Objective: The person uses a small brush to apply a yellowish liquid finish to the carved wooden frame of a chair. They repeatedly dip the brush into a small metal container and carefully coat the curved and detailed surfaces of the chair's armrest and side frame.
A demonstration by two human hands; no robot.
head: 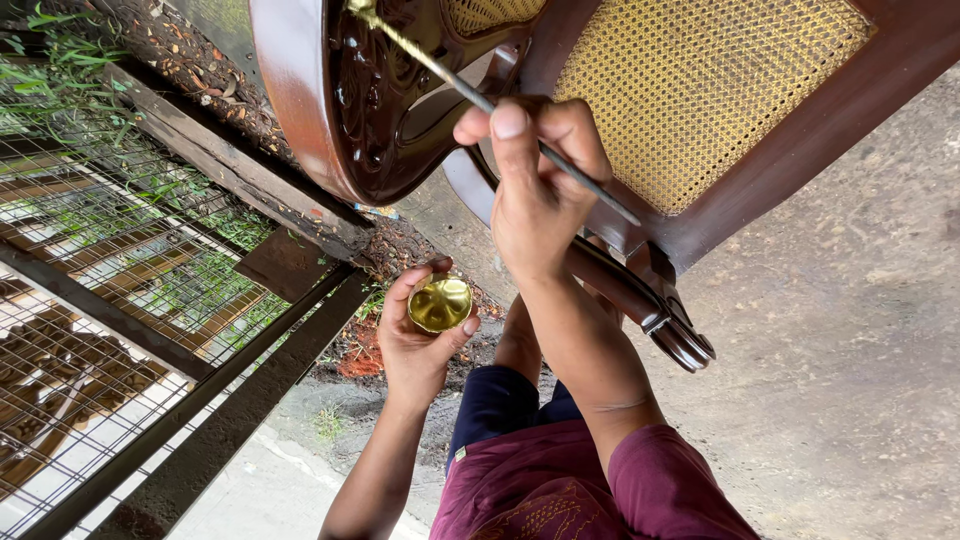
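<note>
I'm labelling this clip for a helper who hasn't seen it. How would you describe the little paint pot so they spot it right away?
Start at the dark wooden chair with the yellow cane panel filling the top of the view. Below its carved edge, the left hand cups a small round container. It is the only shiny thing there, filled with gold liquid, unlike the thin brush in the right hand.

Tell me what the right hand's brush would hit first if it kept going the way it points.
The right hand aims its brush up-left; the gold-coated tip already looks to be at the carved dark wood of the chair, so it would likely meet that first. Depth is unclear.
</note>
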